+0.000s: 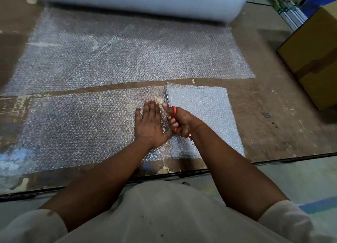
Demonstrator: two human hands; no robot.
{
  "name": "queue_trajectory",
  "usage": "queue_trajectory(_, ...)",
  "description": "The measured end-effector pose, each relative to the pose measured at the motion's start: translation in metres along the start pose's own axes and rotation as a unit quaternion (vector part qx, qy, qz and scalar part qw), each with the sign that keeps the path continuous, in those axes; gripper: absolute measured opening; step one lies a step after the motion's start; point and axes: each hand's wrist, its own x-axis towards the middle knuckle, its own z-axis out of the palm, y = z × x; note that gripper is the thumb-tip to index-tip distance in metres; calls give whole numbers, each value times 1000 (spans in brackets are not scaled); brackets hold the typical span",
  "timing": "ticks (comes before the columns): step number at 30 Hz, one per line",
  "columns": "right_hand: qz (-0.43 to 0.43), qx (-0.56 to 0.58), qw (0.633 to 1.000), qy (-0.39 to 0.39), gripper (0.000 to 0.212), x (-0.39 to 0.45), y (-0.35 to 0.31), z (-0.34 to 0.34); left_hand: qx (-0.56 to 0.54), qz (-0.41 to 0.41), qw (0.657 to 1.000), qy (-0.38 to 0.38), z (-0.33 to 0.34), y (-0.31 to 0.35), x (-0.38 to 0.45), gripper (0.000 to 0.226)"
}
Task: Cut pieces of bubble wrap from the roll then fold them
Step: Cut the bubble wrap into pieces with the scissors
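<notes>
Left hand point(150, 121) lies flat w/ straight fingers, pressing the bubble wrap strip point(82, 126) onto the counter point(273, 115), just beside the cut line. Right hand point(179, 121) has its grip curled round the orange handles of the scissors point(168, 104), blades running away from the body thru the strip. The roll point(142, 0) sits at the far edge, its sheet spread toward the person; a whiter, seemingly folded piece point(202, 115) lies right of the blades. Risks, as I judge: left thumb is v. near the blades, so could get nicked; wrap may bunch or drift if pressure eases, giving a crooked cut. No readable writing or brands, incl. on the cardboard box point(313, 60).
</notes>
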Motion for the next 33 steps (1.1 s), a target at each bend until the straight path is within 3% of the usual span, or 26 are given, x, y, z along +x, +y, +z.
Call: queue_trajectory(33, 17, -33, 999, -19, 57, 22, -56, -6, -33, 6, 999, 19, 0, -1, -3, 127)
